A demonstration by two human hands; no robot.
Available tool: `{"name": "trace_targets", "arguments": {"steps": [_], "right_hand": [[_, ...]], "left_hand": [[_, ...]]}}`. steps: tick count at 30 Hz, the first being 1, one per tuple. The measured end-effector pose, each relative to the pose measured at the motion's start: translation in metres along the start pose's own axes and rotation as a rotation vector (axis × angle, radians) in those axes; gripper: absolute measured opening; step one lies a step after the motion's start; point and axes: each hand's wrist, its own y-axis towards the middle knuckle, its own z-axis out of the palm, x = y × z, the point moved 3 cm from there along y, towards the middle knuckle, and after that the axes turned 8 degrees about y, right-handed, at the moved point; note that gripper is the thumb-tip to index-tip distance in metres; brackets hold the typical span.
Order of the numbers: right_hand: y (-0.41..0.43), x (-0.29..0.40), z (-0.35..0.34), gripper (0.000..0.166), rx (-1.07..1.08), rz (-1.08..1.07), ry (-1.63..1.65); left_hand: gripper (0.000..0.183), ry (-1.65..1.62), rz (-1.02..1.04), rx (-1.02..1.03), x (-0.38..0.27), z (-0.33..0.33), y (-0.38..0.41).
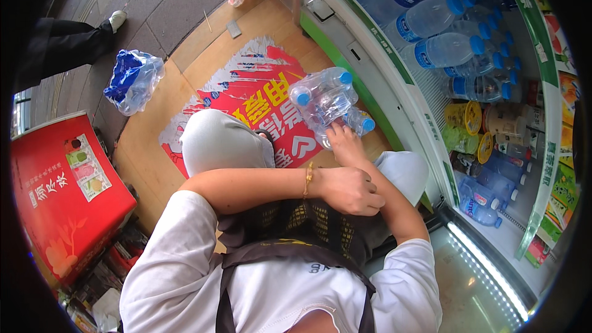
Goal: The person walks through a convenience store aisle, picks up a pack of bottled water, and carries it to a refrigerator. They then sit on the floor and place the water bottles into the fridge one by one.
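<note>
Several clear plastic water bottles [323, 99] with blue caps lie bunched on the floor beside the open fridge. My right hand [344, 143] reaches down to them, its fingers curled onto the near side of the bunch. Part of the grip is hidden behind the back of the hand. Across my lap, my left hand [354, 192] is closed into a loose fist against my right forearm, and no object shows in it. A yellow bracelet [308, 179] circles the left wrist. Beneath the bottles is a worn red floor sticker [296, 148] bearing writing.
The open glass-door fridge [397, 62] on the right holds bottled water [428, 18] and other drinks. Crumpled blue-and-clear plastic wrap [134, 81] lies at the pavement edge. A red box [64, 194] stands at left. A passerby's leg [78, 44] is on the pavement.
</note>
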Motion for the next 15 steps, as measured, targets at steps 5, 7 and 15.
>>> {"name": "trace_targets", "arguments": {"steps": [5, 7, 15], "right_hand": [[0.008, -0.007, -0.011, 0.020, 0.005, 0.175, 0.050], [0.012, -0.013, -0.007, 0.020, -0.030, 0.199, 0.087], [0.018, -0.016, -0.006, 0.021, -0.133, 0.239, 0.095]], "left_hand": [[0.011, 0.002, -0.005, 0.003, 0.001, -0.004, 0.002], [0.011, 0.005, -0.003, 0.002, 0.001, -0.004, 0.003], [0.012, 0.005, 0.001, -0.015, 0.001, -0.005, 0.002]]}}
